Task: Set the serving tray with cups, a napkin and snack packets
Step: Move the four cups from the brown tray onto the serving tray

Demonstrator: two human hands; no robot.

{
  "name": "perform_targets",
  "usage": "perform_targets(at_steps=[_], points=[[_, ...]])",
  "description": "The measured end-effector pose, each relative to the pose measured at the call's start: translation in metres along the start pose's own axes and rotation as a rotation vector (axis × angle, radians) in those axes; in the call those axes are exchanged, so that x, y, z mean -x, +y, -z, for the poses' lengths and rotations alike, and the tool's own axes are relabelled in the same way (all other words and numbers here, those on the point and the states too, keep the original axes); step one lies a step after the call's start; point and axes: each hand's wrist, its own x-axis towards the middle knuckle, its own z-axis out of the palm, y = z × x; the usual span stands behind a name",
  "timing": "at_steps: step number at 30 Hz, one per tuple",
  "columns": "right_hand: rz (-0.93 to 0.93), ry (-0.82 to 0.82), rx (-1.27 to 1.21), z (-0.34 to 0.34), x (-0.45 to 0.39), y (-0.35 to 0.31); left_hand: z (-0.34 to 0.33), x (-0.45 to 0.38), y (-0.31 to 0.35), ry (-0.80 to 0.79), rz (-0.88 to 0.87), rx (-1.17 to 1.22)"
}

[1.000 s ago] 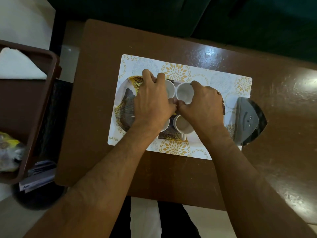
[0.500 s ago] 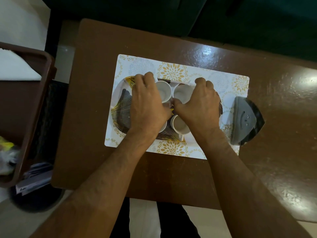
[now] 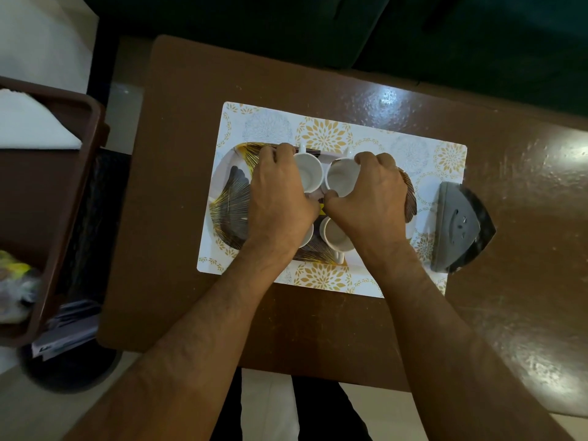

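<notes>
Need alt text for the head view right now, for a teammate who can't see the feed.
Seen from above, the left hand and right hand each grip a white cup on a leaf-patterned serving tray, with two more cups nearer the person. The tray sits on a floral placemat on a brown table.

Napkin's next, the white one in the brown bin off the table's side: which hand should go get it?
Left, probably. The napkin lies in the brown bin on the left hand's side; the right hand would have to cross the cups. Both hands now hold cups.
</notes>
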Motion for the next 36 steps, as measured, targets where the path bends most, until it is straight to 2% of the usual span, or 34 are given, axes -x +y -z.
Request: perform_targets(at_steps=[36], points=[[-0.070,0.028,-0.001,-0.0047,0.0031,-0.0024,0.0032,-0.0026,-0.0078,-0.052,-0.071,0.069]])
